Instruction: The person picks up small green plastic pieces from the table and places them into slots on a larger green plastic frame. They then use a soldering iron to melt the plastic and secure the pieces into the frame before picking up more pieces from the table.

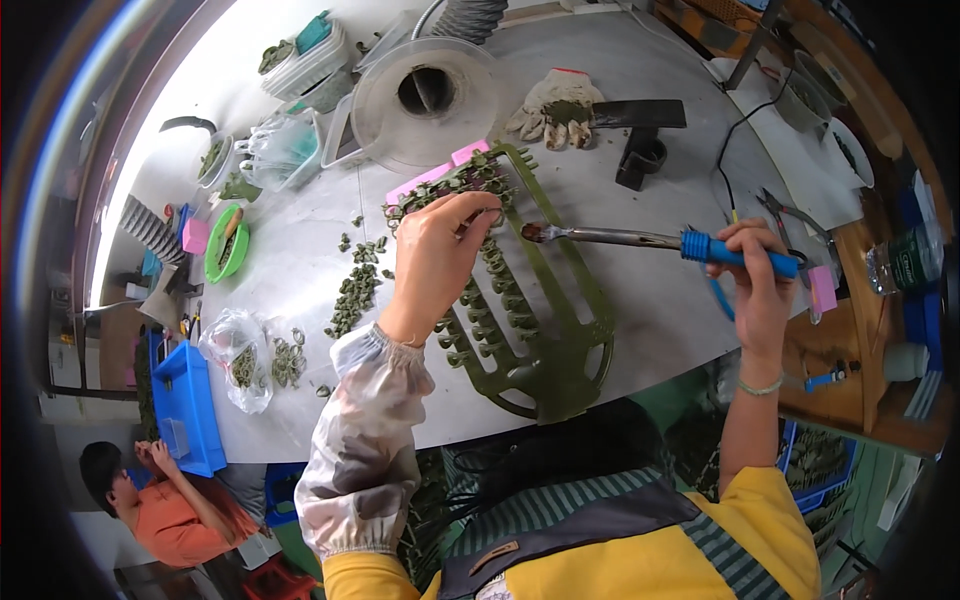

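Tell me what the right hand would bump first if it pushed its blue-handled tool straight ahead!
Probably the left hand, just beyond the end of the tool. Depth is unclear, so it might catch the green frame first.

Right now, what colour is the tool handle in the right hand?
The handle is blue, clearest in the head view.

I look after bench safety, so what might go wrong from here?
The tool in the right grip points toward the left grip; if its tip is hot, a slip might burn skin. The tip, seen against the green rack, might mark it. Loose pieces beside the left sleeve might get scattered.
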